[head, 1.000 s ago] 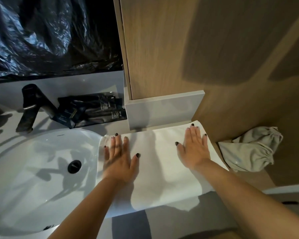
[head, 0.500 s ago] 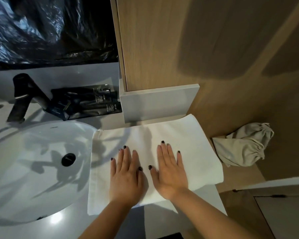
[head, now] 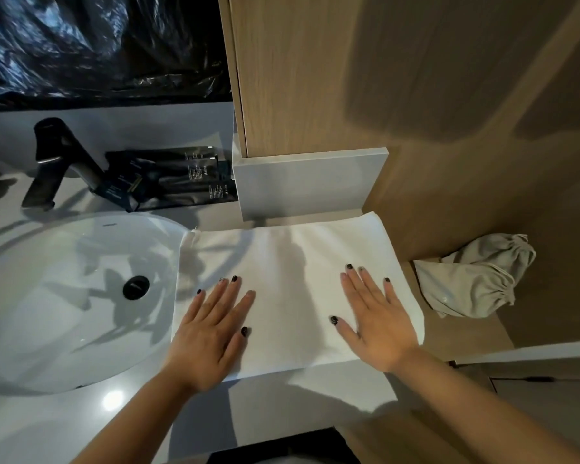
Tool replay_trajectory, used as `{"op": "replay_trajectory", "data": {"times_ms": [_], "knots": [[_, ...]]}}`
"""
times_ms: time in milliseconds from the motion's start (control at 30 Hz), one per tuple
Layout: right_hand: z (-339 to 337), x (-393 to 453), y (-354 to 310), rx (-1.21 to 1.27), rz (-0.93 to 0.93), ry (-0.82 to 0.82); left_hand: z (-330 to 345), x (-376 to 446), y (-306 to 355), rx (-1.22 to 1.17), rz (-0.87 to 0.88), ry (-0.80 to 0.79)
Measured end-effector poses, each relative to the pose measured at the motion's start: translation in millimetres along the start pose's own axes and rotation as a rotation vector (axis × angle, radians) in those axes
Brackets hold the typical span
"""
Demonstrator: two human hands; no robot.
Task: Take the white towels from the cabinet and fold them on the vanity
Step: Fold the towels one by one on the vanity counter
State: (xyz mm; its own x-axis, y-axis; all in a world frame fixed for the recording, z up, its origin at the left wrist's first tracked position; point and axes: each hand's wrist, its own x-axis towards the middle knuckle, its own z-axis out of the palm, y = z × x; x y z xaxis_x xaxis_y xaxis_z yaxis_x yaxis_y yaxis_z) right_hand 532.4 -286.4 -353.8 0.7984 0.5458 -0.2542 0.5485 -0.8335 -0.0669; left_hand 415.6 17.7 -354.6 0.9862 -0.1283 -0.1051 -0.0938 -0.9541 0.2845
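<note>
Both hands press flat, fingers straight, on a folded white towel (head: pixel 292 296) at frame centre: left hand (head: pixel 208 333) and right hand (head: pixel 375 323) apart, on the tabletop (head: pixel 315 400) beside the sink (head: pixel 64 296).

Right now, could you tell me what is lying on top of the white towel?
Both hands rest flat on the white towel: the left hand near its left edge, the right hand near its right. Nothing else lies on it. What is under it is hidden.
</note>
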Motion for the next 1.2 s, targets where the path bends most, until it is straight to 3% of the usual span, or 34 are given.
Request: {"op": "replay_trajectory", "data": {"times_ms": [167,267,400,567,767,933,1200], "knots": [[-2,-13,39,0.0,-0.124,0.007,3,0,-2,-0.001,0.003,0.025],[-6,-18,49,0.09,-0.105,0.005,2,0,1,-0.014,0.002,0.054],[-9,-22,44,-0.021,-0.082,-0.024,-1,-2,14,-0.064,-0.049,0.074],[-9,-30,31,-0.089,-0.262,-0.122,7,2,52,0.012,0.036,-0.1],[-13,-21,5,-0.166,-0.194,-0.221,4,15,67,0.172,0.02,-0.237],[-27,-13,-21,-0.244,-0.265,-0.256,6,25,81,0.244,0.015,-0.3],[-27,-15,-6,-0.239,-0.255,-0.159,3,17,67,0.202,-0.033,-0.134]]}}
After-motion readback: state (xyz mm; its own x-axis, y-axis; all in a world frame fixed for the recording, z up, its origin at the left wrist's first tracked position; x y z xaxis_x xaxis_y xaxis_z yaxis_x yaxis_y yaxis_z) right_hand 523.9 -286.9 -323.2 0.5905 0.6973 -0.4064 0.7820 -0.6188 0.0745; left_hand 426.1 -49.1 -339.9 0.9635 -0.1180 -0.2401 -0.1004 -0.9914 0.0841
